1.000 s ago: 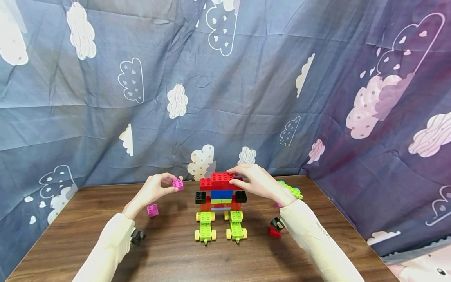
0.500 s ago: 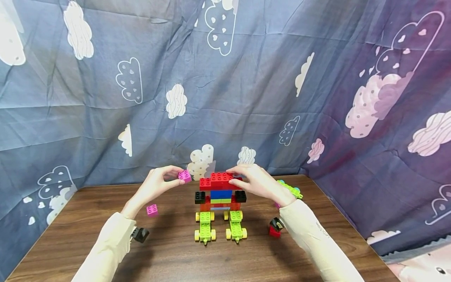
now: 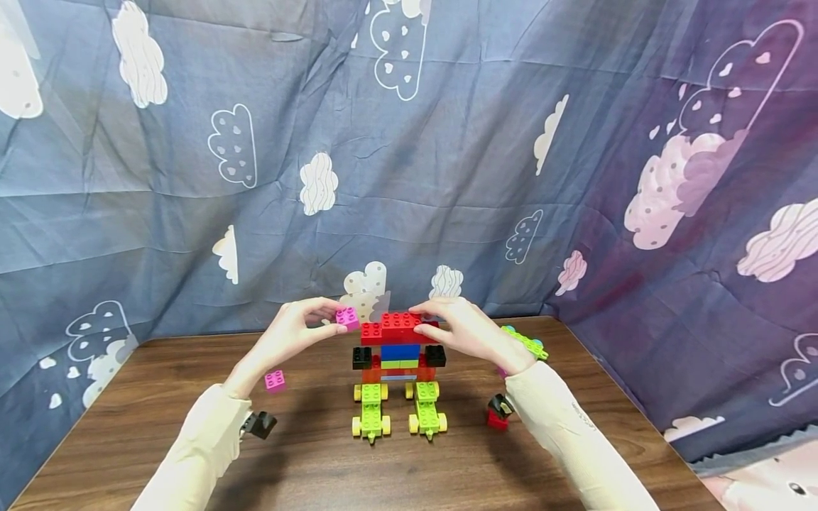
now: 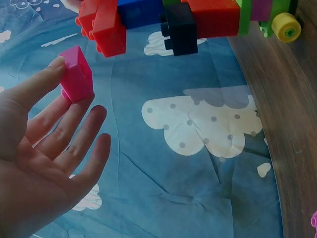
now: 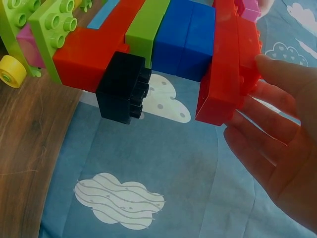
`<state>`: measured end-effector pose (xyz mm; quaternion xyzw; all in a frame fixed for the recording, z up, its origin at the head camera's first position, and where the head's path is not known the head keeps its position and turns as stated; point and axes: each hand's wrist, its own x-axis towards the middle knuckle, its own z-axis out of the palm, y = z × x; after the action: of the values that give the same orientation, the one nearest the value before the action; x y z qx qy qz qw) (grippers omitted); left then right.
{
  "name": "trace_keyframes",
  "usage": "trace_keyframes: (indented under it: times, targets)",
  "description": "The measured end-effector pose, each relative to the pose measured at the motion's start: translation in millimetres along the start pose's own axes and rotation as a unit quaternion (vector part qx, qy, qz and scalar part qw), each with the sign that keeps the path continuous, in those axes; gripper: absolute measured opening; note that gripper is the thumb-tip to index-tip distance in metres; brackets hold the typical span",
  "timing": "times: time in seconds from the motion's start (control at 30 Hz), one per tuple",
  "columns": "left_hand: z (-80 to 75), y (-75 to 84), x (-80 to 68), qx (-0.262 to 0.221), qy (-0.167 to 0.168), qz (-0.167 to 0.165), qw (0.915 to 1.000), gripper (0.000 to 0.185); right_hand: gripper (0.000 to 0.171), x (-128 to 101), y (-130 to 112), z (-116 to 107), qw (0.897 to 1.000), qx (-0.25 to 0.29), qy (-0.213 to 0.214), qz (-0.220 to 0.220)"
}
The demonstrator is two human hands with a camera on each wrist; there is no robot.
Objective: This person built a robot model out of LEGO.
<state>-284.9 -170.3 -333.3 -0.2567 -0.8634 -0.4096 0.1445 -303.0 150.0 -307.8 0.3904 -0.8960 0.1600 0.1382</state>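
A brick figure (image 3: pixel 397 362) stands on the wooden table (image 3: pixel 319 461), with lime wheeled feet, a blue and red body, black side blocks and a red top brick (image 3: pixel 391 329). My left hand (image 3: pixel 337 318) pinches a magenta brick (image 3: pixel 348 317) between thumb and fingertips, just left of the red top's left end. In the left wrist view the magenta brick (image 4: pixel 75 75) sits a small gap away from the red bricks (image 4: pixel 101 27). My right hand (image 3: pixel 418 319) holds the red top's right end, finger above and thumb in front. The right wrist view shows its fingers (image 5: pixel 277 74) against the red bricks (image 5: pixel 225 64).
A second magenta brick (image 3: pixel 275 380) lies on the table to the left. A black piece (image 3: pixel 262 424) lies by my left sleeve, and a red and black piece (image 3: pixel 498 411) by my right forearm. A lime wheeled piece (image 3: pixel 527 343) lies behind my right hand. Cloud-print cloth walls the table.
My left hand has carried the magenta brick up and to the right, close to the red top's left end. My right hand has stayed on the red top.
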Motion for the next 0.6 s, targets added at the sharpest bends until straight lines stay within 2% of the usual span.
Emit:
trace_keyframes:
  times: [0.4, 0.6]
  targets:
    - [6.9, 1.5, 3.4, 0.008, -0.024, 0.003, 0.9997, 0.034, 0.037, 0.1, 0.6, 1.2, 1.000, -0.001, -0.001, 0.001]
    - [9.1, 2.4, 5.0, 0.009, -0.035, 0.016, 0.9992, 0.032, 0.037, 0.1, 1.6, 0.8, 1.000, -0.003, 0.002, -0.002]
